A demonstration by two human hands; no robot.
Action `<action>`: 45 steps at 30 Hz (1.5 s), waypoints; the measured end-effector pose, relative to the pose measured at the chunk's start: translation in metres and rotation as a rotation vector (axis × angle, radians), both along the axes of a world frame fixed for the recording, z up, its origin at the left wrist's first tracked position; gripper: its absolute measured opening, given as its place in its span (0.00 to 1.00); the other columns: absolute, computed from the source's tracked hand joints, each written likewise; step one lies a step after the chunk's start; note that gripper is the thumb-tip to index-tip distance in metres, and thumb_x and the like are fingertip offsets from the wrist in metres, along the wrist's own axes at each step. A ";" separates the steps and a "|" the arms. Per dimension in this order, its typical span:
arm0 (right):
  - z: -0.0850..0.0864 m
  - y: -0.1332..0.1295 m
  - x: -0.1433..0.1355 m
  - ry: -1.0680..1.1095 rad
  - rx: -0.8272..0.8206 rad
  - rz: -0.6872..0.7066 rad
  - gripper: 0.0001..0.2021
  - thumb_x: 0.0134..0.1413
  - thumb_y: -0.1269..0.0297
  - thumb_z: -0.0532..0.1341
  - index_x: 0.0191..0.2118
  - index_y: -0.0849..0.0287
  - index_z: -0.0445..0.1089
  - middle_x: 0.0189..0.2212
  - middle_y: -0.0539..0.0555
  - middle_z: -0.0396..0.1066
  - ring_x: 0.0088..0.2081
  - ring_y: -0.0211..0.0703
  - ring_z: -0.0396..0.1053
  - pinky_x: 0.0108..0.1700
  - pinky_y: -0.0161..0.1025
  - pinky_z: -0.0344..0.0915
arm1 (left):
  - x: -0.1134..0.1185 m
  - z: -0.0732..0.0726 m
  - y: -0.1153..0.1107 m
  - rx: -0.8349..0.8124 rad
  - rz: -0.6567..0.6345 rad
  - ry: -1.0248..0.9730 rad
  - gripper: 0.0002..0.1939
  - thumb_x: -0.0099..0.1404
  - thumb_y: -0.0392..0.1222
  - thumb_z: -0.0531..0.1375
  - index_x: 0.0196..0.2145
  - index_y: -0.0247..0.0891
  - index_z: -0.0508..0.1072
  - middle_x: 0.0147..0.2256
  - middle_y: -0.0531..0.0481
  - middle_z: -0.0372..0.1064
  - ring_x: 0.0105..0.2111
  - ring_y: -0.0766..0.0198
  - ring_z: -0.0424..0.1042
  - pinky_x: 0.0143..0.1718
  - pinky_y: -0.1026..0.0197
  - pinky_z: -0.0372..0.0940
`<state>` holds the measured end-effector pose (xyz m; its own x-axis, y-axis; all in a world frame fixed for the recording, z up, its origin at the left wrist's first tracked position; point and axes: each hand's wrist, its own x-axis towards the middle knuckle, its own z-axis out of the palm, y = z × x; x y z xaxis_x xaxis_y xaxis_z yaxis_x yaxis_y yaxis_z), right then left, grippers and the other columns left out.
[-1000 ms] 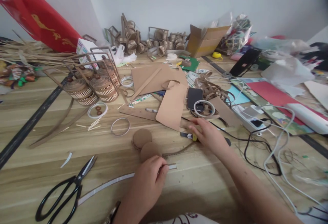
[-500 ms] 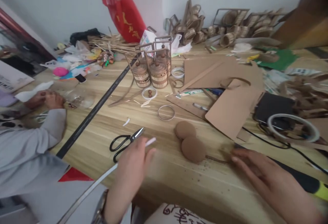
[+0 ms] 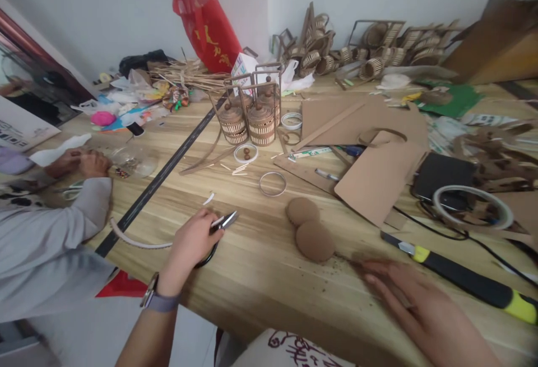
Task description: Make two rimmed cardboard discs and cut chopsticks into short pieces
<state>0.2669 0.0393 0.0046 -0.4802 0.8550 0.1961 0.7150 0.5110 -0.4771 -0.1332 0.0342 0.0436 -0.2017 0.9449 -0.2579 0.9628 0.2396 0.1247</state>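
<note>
My left hand (image 3: 194, 238) is closed round a narrow white strip (image 3: 140, 242), whose tail curls out over the table to the left and whose short end pokes past my fingers. It is right over the black-handled scissors (image 3: 229, 219), hiding most of their handles; whether it grips them too is not clear. My right hand (image 3: 414, 300), slightly blurred, lies low at the right with its fingers together at the end of a thin brown strip (image 3: 342, 256). That strip leads to the nearer of two brown coiled discs (image 3: 315, 241), which touch each other.
A yellow-and-black utility knife (image 3: 462, 277) lies beyond my right hand. Cardboard sheets (image 3: 378, 179), a white ring (image 3: 439, 210) and a metal hoop (image 3: 272, 184) are farther back. Small lidded baskets (image 3: 261, 123) stand mid-table. At left sits another person (image 3: 79, 215).
My left hand has moved left and slightly up onto the scissors, carrying the white strip, whose tail now lies on the table. My right hand has shifted left and down, uncovering the utility knife.
</note>
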 end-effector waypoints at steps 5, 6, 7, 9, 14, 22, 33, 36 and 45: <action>0.009 -0.007 -0.005 0.051 0.043 -0.044 0.11 0.62 0.57 0.57 0.44 0.50 0.74 0.43 0.55 0.77 0.45 0.55 0.75 0.46 0.51 0.72 | 0.008 0.013 0.006 -0.025 0.001 0.055 0.07 0.63 0.43 0.55 0.30 0.41 0.69 0.30 0.46 0.74 0.35 0.54 0.74 0.30 0.61 0.58; 0.010 -0.008 -0.009 0.081 0.042 -0.041 0.10 0.61 0.57 0.58 0.44 0.50 0.74 0.42 0.55 0.78 0.44 0.54 0.75 0.46 0.50 0.72 | 0.010 0.016 0.006 -0.029 -0.003 0.062 0.07 0.64 0.43 0.54 0.30 0.41 0.68 0.29 0.47 0.74 0.33 0.54 0.74 0.29 0.62 0.57; 0.011 -0.009 -0.013 0.121 0.040 -0.030 0.10 0.61 0.58 0.58 0.43 0.50 0.74 0.41 0.55 0.78 0.43 0.53 0.76 0.44 0.48 0.73 | 0.013 0.020 0.007 -0.030 -0.009 0.063 0.08 0.64 0.44 0.53 0.30 0.41 0.68 0.28 0.47 0.74 0.33 0.54 0.74 0.29 0.62 0.56; 0.012 -0.011 -0.026 0.216 0.014 0.009 0.08 0.60 0.61 0.59 0.41 0.50 0.75 0.38 0.55 0.78 0.41 0.51 0.76 0.41 0.45 0.74 | 0.024 0.028 0.008 0.000 -0.022 0.022 0.08 0.65 0.44 0.52 0.30 0.41 0.66 0.27 0.49 0.72 0.31 0.56 0.73 0.29 0.62 0.55; 0.013 -0.014 -0.065 0.493 -0.314 0.021 0.08 0.61 0.62 0.58 0.43 0.51 0.73 0.37 0.54 0.78 0.39 0.47 0.76 0.40 0.42 0.73 | 0.081 0.046 0.012 0.162 -0.119 -0.425 0.09 0.64 0.45 0.52 0.28 0.41 0.64 0.23 0.55 0.65 0.25 0.62 0.65 0.28 0.63 0.56; 0.020 -0.017 -0.087 1.190 -0.963 0.049 0.28 0.40 0.47 0.72 0.46 0.54 0.68 0.33 0.50 0.70 0.33 0.39 0.66 0.35 0.35 0.65 | 0.167 0.041 0.015 0.181 -0.210 -0.749 0.10 0.64 0.45 0.52 0.26 0.42 0.60 0.22 0.56 0.60 0.25 0.63 0.63 0.27 0.63 0.55; 0.008 -0.018 -0.077 1.326 -0.778 -0.317 0.32 0.46 0.48 0.70 0.53 0.50 0.58 0.28 0.45 0.64 0.22 0.31 0.54 0.24 0.31 0.50 | 0.179 0.003 0.015 0.480 -0.438 -0.333 0.20 0.68 0.41 0.57 0.55 0.34 0.59 0.48 0.38 0.65 0.48 0.46 0.66 0.45 0.46 0.66; 0.011 -0.011 -0.076 1.311 -0.708 -0.432 0.30 0.42 0.50 0.73 0.49 0.51 0.61 0.28 0.45 0.66 0.22 0.31 0.55 0.24 0.31 0.51 | 0.179 -0.004 0.014 0.427 -0.548 -0.253 0.16 0.68 0.35 0.56 0.53 0.32 0.62 0.45 0.38 0.67 0.46 0.45 0.66 0.44 0.43 0.66; 0.012 -0.004 -0.071 1.246 -0.498 -0.517 0.22 0.48 0.56 0.71 0.45 0.49 0.62 0.29 0.44 0.67 0.29 0.34 0.65 0.30 0.31 0.62 | 0.174 0.005 0.013 0.353 -0.624 -0.663 0.07 0.71 0.37 0.53 0.42 0.36 0.71 0.34 0.46 0.72 0.38 0.55 0.68 0.37 0.55 0.66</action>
<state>0.1962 0.0352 0.0171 0.1579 0.9806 -0.1162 -0.2437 -0.0753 -0.9669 0.0410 0.0469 0.0487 0.4448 0.8775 0.1795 0.6124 -0.4442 0.6539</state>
